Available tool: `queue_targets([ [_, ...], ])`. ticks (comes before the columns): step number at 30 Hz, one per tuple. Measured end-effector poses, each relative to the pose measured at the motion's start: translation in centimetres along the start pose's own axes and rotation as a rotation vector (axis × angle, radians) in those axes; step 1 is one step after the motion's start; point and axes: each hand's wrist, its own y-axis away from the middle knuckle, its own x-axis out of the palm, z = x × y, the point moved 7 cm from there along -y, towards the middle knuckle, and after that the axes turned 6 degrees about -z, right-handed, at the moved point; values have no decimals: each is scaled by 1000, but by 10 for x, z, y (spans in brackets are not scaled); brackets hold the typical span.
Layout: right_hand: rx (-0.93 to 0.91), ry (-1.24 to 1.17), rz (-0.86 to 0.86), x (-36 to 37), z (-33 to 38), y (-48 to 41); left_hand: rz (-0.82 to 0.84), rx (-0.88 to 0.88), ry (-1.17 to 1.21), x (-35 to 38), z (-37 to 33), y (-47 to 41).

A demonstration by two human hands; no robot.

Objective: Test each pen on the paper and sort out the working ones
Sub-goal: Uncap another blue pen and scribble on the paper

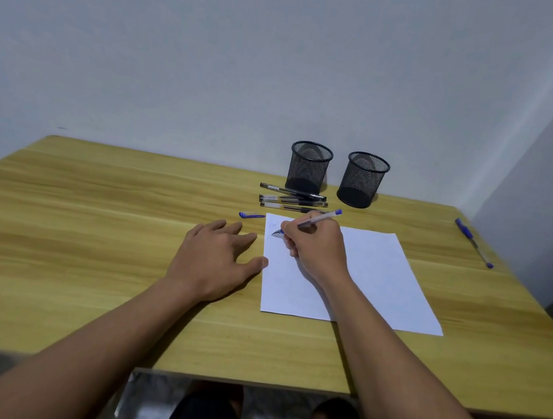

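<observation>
A white sheet of paper lies on the wooden table. My right hand grips a blue pen, its tip touching the paper's top left corner beside faint blue scribbles. My left hand rests flat on the table, fingers apart, thumb at the paper's left edge. A blue pen cap lies just left of the paper's top corner. Three black pens lie side by side behind the paper. Another blue pen lies at the far right.
Two black mesh pen cups stand at the back near the wall, one on the left and one on the right. The table's front edge is near my knees. A wall closes off the right side.
</observation>
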Motion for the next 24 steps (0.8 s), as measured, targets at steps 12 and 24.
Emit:
queue_targets([
  [12,19,11,-66,-8,-1,-1,-9,-3,6,1,2,-1],
  [24,200,-159,-35,-10,5,2,-12,0,0,1,0,-1],
])
